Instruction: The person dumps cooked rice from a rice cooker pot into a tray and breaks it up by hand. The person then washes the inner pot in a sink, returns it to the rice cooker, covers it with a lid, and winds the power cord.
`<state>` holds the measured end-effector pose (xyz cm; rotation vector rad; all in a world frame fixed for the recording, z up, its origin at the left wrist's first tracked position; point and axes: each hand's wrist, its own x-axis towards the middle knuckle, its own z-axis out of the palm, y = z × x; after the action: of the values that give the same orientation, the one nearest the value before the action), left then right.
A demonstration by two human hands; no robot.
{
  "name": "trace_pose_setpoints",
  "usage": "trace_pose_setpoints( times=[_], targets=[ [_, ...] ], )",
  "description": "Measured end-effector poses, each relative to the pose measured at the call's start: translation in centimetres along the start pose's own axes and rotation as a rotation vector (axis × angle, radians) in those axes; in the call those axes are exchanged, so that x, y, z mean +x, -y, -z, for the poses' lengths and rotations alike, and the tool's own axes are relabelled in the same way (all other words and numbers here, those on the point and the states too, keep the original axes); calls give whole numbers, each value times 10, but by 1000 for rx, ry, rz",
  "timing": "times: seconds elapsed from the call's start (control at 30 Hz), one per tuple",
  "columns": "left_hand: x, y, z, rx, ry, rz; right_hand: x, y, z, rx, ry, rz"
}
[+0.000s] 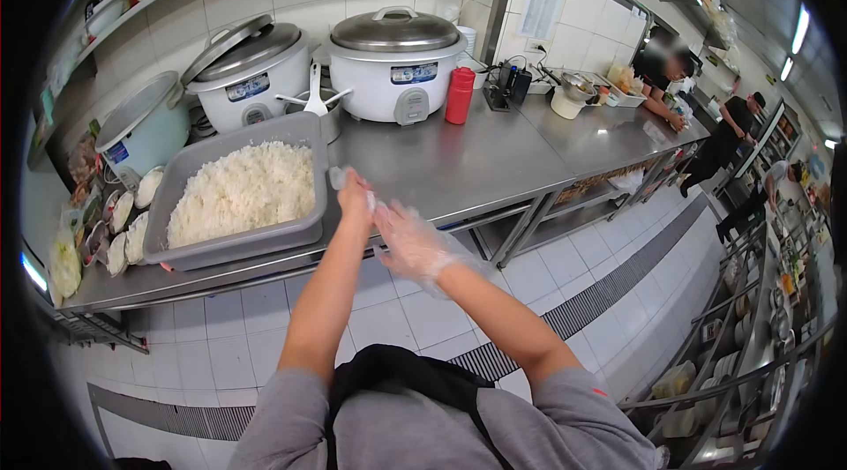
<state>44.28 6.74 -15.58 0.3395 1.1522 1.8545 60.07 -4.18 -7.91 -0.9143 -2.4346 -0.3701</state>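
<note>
Grey plastic, a deep rectangular tub (304, 232) of white cooked rice (243, 188) sits flat on the long stainless-steel counter (450, 157), L of both hands. Clear, loose plastic glove (432, 263) is on the right hand (410, 241), cuff bunched round the wrist; that hand is held palm down-ish over the counter's front edge, fingers loosely spread, nothing seen in its grasp. Left hand (356, 197) is just beside its fingertips, fingers bent, w/ thin clear plastic (339, 177) at the tips. Blur there, so can't tell if it's closed on the plastic or wearing it, nor if the hands touch.

Behind the tub: lg. white rice cooker w/ steel lid seated (397, 73), near ctr.; to its L, 2nd white cooker w/ an extra lid tilted on top (251, 86); far L, pale round cooker (146, 126). Btwn the two white ones, a small steel pot (331, 123) w/ a white plastic paddle (315, 98) upright in it. Red cylindrical bottle (459, 96) stands R of the ctr. cooker. Farther R, a co-worker in dark clothes (653, 82) leans at the counter; 2 more people, one in black (732, 122) & one in a light top (778, 183), stand beyond.
</note>
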Motion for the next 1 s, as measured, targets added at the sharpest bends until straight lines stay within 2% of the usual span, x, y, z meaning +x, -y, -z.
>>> trace_pose_setpoints(
  times=[0.03, 0.07, 0.1, 0.13, 0.17, 0.2, 0.23, 0.27, 0.33, 0.37, 0.43, 0.47, 0.53, 0.57, 0.63, 0.67, 0.7, 0.77, 0.83, 0.87, 0.9, 0.93, 1.0],
  targets=[
    [-13, -13, -1, -7, -7, 3, -12, -9, 0, 210, 100, 55],
    [-25, -28, 0, 771, 42, -298, -20, -21, -1, 417, 203, 117],
    [-45, -50, 1, 1562, 95, -590, -17, -37, -7, 372, 222, -67],
    [-72, -61, 0, 1864, 340, -890, -13, -54, -15, 331, 244, -259],
    [-78, -53, -1, 1877, 345, -871, -14, -64, -21, 325, -82, -358],
    [-80, -46, -6, 1757, 452, -805, -4, -77, -16, 327, -192, -370],
    [-80, -43, -12, 1630, 550, -747, 4, -80, -4, 332, -192, -374],
    [-82, -40, -18, 1635, 555, -744, 10, -78, 13, 328, -259, -339],
    [-86, -35, -28, 1406, 620, -477, 12, -78, 25, 319, -325, -310],
    [-91, -31, -29, 1405, 624, -474, 12, -79, 26, 294, -327, -330],
    [-107, -26, -26, 1229, 614, -793, 9, -80, 20, 275, -326, -349],
    [-111, -25, -31, 1233, 614, -790, 7, -84, 12, 266, -344, -371],
    [-114, -28, -44, 463, 735, -423, 8, -80, 15, 258, -370, -398],
    [-114, -31, -46, 466, 740, -421, 7, -76, 17, 248, -331, -369],
    [-114, -34, -50, 186, 751, 223, 7, -66, 23, 235, -294, -344],
    [-106, -21, -50, 220, 603, 110, 7, -62, 24, 219, -230, -325],
    [-99, -14, -50, 223, 606, 110, 9, -57, 23, 206, -167, -303],
    [-87, -1, -46, 351, 351, -200, 8, -51, 5, 194, -178, -317],
    [-41, -1, -27, 289, 305, -145, 0, -37, -2, 75, 22, -323],
    [-27, -2, -22, 222, 256, -94, -8, -26, 2, 75, 24, -326],
    [-33, -7, -24, 222, 255, -92, -18, -12, 12, 89, 149, -199],
    [-46, -24, -28, 267, 291, 27, -20, -5, 18, 103, 268, -66],
    [-82, -65, -39, 354, 361, 241, -19, -9, 22, 89, 265, -86]
  ],
)
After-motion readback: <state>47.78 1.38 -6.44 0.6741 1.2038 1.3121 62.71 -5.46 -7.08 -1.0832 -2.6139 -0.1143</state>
